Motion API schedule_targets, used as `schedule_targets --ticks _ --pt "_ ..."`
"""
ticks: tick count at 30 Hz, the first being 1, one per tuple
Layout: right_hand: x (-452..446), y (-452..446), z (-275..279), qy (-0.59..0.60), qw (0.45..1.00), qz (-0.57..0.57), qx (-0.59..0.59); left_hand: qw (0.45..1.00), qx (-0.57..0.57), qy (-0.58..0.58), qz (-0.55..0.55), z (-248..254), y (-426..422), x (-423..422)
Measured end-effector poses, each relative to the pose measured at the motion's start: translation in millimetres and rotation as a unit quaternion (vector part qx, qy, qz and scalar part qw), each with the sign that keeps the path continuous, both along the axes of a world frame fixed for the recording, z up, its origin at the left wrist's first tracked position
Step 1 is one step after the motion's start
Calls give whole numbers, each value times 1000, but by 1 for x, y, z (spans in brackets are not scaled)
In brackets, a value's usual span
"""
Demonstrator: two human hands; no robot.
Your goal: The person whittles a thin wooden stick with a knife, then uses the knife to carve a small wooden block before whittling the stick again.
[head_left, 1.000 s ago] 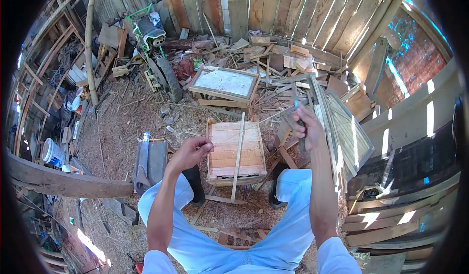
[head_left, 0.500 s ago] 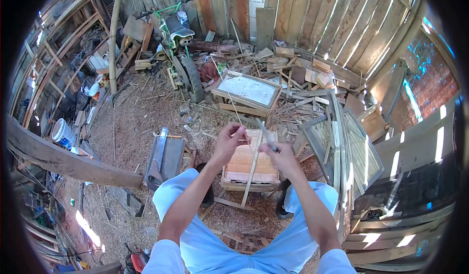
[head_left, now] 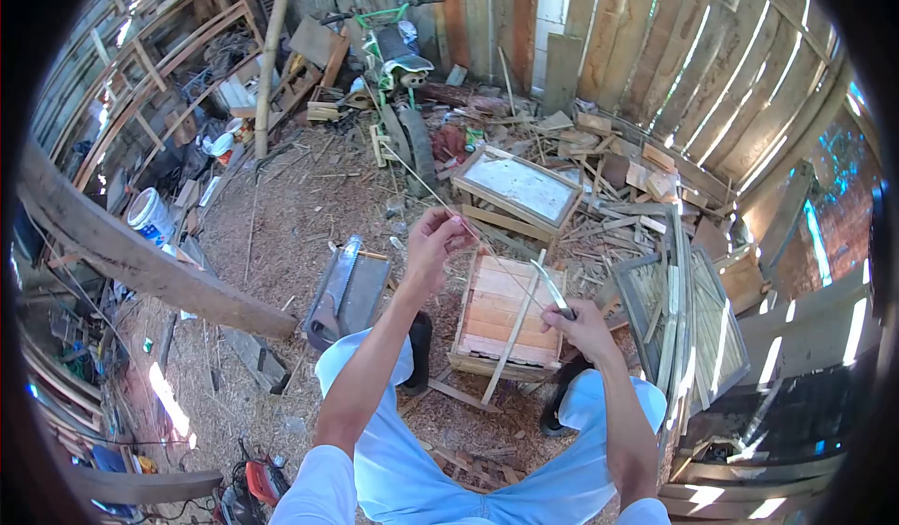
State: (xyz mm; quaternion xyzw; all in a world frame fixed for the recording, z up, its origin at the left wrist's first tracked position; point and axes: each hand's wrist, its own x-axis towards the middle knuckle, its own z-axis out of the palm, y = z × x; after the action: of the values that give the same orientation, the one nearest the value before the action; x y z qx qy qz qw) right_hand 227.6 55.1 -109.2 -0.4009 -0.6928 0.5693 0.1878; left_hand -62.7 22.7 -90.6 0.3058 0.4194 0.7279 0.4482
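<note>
My left hand (head_left: 433, 250) is closed, pinching a long thin wooden strip (head_left: 419, 179). The strip slants from the upper left down to my right hand (head_left: 586, 330). That hand is wrapped round the dark handle of a knife (head_left: 553, 288), its pale blade pointing up and left. The strip's lower end comes close to the blade; whether they touch I cannot tell. Below both hands, between my feet, stands a slatted wooden box (head_left: 501, 302). A narrow batten (head_left: 510, 347) leans across its top.
Left of the box, a handsaw (head_left: 339, 281) lies on a dark low stand (head_left: 367, 291). A white-topped wooden frame (head_left: 515, 183), scrap wood (head_left: 646, 183) and a green motorbike (head_left: 398, 52) are farther off. Framed panels (head_left: 716, 328) lean at right; a thick beam (head_left: 159, 253) crosses at left.
My hands have moved apart, the right going lower and to the right with the knife. The strip now slants more to the left. The view has shifted, so the surroundings sit farther right.
</note>
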Motion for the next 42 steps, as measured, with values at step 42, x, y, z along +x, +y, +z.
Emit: schedule_targets --ticks 42 --pt "14 -43 10 107 993 -30 46 989 -23 117 -89 11 -54 110"
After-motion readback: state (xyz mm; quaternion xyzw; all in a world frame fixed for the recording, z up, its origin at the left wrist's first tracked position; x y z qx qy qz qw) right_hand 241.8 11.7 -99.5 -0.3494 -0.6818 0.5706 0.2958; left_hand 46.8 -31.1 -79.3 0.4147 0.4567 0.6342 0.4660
